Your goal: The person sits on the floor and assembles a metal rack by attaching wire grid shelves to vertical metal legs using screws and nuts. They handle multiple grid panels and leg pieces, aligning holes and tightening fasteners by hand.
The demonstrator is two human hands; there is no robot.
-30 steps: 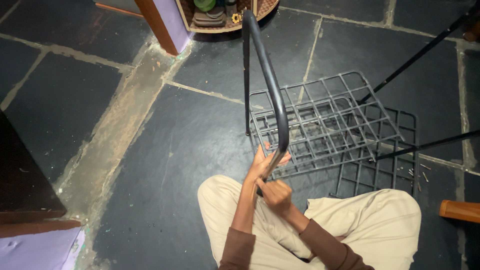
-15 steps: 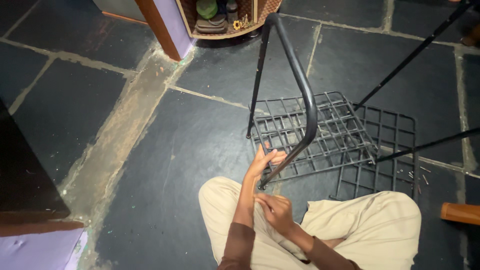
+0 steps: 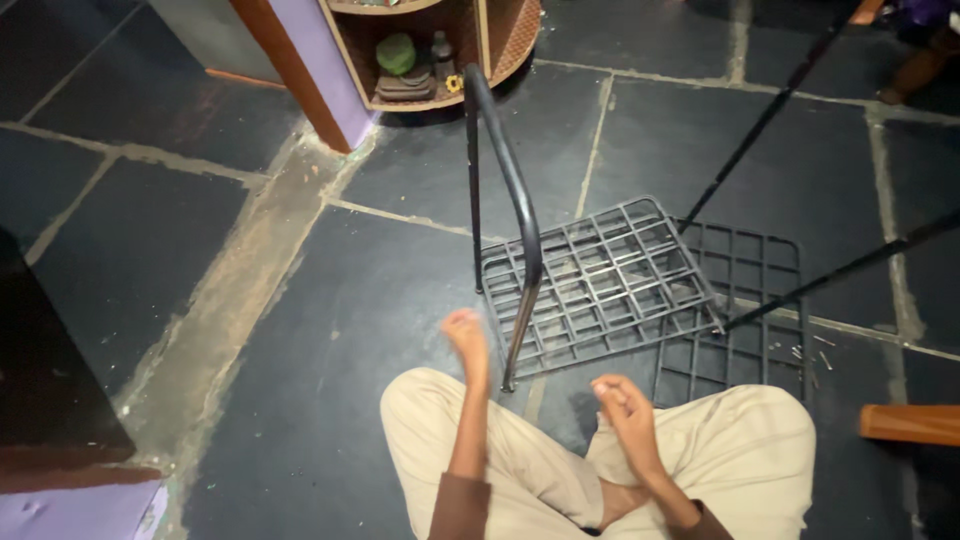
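I sit cross-legged on a dark stone floor. A black bent metal tube [image 3: 522, 235] stands upright in front of my knees, its lower end resting by a black wire grid shelf [image 3: 600, 285] that lies flat. My left hand [image 3: 466, 335] hovers just left of the tube's lower end, fingers curled, not touching it. Over my right knee, my right hand [image 3: 625, 408] has its fingers curled together; nothing shows in it. A second grid panel [image 3: 745, 300] lies partly under the first, to the right.
A wooden corner shelf [image 3: 500, 40] with small items stands at the top, beside a purple post [image 3: 305, 70]. Two thin black rods [image 3: 765, 120] [image 3: 850, 265] slant in from the right. Small screws [image 3: 815, 350] lie by the grids. A wooden piece [image 3: 910, 425] is at right, dark furniture [image 3: 50, 380] at left.
Both hands have let go of the tube's lower end and drawn apart, left hand leftward, right hand back over the knee. The tube now stands free.
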